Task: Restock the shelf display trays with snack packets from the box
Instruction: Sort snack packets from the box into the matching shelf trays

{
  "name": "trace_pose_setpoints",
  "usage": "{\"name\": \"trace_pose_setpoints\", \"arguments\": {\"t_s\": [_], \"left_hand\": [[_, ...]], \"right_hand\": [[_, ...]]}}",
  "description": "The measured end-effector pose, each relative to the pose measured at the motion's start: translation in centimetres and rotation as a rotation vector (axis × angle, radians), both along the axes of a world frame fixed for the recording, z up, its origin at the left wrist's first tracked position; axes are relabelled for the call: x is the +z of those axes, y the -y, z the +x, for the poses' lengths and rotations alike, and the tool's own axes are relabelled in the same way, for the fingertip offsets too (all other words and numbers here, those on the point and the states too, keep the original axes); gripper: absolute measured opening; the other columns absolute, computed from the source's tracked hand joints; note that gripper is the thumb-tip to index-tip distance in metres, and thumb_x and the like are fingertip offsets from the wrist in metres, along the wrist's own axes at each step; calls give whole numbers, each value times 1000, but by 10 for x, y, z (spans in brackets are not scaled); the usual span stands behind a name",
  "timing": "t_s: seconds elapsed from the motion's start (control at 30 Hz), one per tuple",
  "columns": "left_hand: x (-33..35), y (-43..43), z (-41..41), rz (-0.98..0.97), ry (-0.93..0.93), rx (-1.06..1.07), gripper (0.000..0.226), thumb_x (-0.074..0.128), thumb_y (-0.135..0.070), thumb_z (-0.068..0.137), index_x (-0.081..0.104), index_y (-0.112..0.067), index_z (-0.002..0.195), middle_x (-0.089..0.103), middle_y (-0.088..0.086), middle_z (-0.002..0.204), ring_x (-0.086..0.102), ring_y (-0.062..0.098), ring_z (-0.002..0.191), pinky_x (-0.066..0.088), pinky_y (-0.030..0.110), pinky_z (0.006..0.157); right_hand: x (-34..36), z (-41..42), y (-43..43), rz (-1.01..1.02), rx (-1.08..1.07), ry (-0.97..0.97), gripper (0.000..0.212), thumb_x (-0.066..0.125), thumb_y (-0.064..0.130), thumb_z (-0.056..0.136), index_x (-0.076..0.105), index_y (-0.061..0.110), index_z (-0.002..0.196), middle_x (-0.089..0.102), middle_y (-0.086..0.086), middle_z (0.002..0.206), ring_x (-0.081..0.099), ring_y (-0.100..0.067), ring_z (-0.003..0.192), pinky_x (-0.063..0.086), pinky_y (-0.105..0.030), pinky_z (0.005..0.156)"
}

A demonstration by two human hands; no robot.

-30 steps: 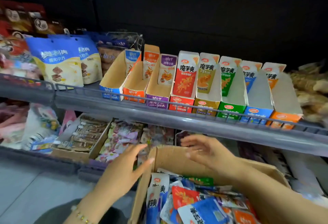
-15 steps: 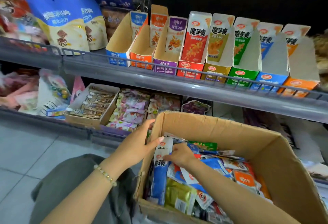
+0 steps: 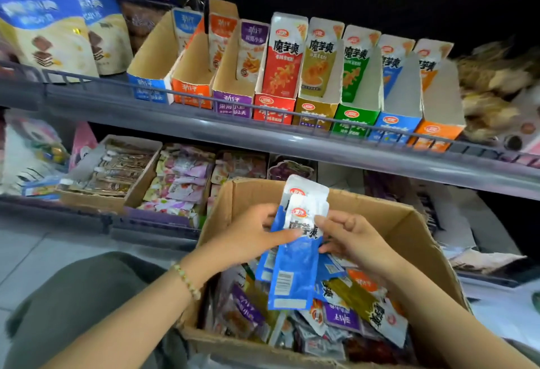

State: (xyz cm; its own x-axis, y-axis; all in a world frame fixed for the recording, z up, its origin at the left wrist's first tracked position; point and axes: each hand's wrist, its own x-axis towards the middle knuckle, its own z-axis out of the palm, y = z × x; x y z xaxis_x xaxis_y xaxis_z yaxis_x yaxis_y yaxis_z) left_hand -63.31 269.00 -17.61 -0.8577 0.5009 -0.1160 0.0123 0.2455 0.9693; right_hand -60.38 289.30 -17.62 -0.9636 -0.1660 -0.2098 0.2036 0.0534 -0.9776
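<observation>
A cardboard box full of mixed snack packets sits below the shelf. Above its middle, my left hand holds a few blue-and-white packets upright, thumb across the front one. My right hand pinches the same packets from their right edge. On the upper shelf stands a row of display trays: blue, orange, purple, red, yellow, green, a second blue tray and a second orange one. Most trays show only a packet or two at the back.
A grey rail runs along the upper shelf's front. Blue-and-cream bags stand at its left, brown goods at its right. The lower shelf holds a carton of brown sachets and purple-white sweets. Grey floor tiles lie at the lower left.
Both hands have come up out of the box with blue packets held between them. Earlier the left hand rested on the box's edge while the right reached among the packets. The view has tilted down.
</observation>
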Motion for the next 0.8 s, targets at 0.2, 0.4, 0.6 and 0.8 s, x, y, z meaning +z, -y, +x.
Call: {"name": "trace_pose_setpoints", "arguments": {"t_s": [0.2, 0.4, 0.6, 0.8], "left_hand": [[-4, -24, -1, 160, -96, 137, 22, 70, -9, 84, 64, -25, 97, 67, -22, 90, 64, -11, 81, 46, 6, 68], [-9, -18, -8, 109, 32, 152, 27, 59, -40, 84, 63, -31, 108, 69, -15, 105, 65, 6, 101, 50, 19, 83], [-19, -25, -5, 97, 93, 101, 28, 68, -8, 84, 60, -19, 108, 71, -5, 104, 69, 5, 89, 52, 16, 69], [-12, -2, -20, 246, 375, 288, 34, 63, -8, 87, 58, -11, 120, 69, 6, 111, 67, 18, 94, 53, 32, 85]], "right_hand": [[-14, 7, -14, 73, -69, -57, 32, 73, 22, 77, 67, 13, 108, 74, -10, 100, 66, -27, 84, 53, -22, 54], [-8, -3, -32, -7, -235, -132, 32, 72, 25, 76, 68, 11, 105, 75, -8, 100, 71, -27, 89, 54, -46, 82], [-22, -8, -11, 8, -149, -58, 15, 65, 20, 86, 65, 10, 97, 72, -9, 91, 69, -16, 70, 57, -22, 61], [-50, -20, -48, 693, 460, 56, 38, 66, 34, 89, 65, 16, 122, 67, 0, 121, 63, -13, 105, 48, -16, 88]]}}
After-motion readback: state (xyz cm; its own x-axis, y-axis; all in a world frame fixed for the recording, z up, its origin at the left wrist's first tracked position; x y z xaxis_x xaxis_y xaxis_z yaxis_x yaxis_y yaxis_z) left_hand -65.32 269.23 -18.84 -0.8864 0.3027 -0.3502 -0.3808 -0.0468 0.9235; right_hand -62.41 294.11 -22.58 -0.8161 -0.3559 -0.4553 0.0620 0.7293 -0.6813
